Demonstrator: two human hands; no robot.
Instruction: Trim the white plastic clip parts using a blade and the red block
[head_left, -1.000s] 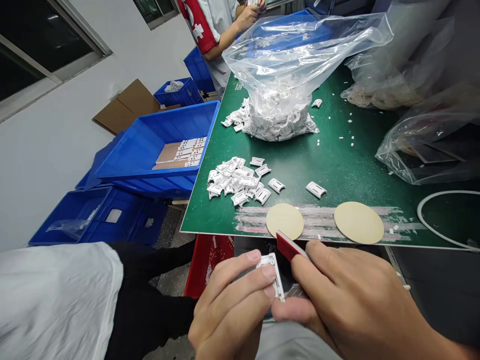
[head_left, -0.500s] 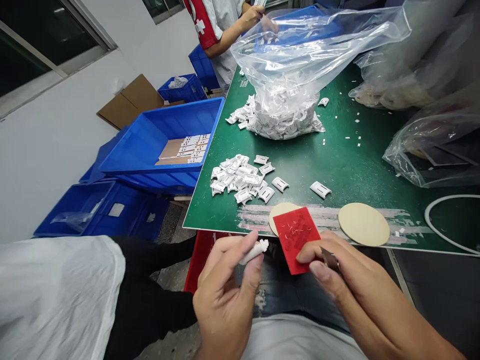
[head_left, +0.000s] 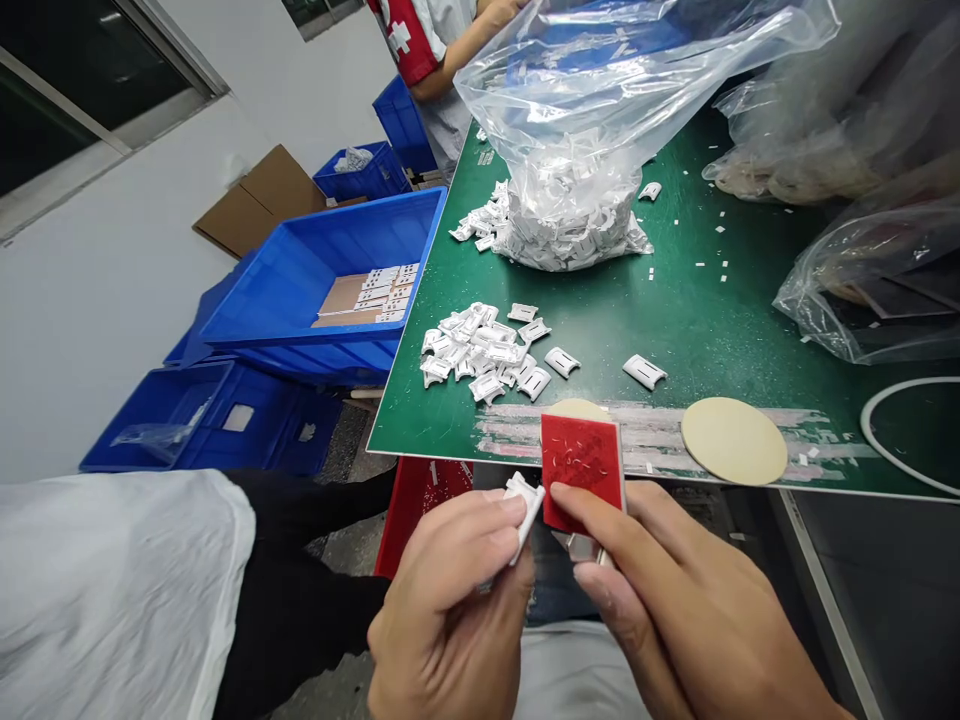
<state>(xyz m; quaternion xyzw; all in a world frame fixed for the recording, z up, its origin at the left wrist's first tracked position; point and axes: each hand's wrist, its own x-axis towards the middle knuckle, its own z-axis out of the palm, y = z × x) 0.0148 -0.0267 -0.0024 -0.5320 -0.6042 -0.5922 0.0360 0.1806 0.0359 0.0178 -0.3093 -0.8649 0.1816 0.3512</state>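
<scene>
My left hand (head_left: 450, 600) pinches a small white plastic part (head_left: 523, 500) between thumb and fingers, just below the near edge of the green table (head_left: 675, 320). My right hand (head_left: 675, 610) holds a red square pad (head_left: 583, 462) upright against that part, and a small metal blade (head_left: 581, 547) shows under its fingers. A heap of the same white parts (head_left: 487, 350) lies on the table ahead of my left hand. One single white part (head_left: 644, 371) lies apart to the right.
A clear bag of white parts (head_left: 577, 200) stands at the back. Two tan discs (head_left: 733, 440) lie near the front edge. Blue bins (head_left: 330, 290) sit left of the table, more plastic bags (head_left: 870, 280) at the right. Another person's arm (head_left: 465, 40) works at the far end.
The red pad turned from edge-on to face me and came back against the white part. My left hand rolled the part and now holds it at the pad's left edge.
</scene>
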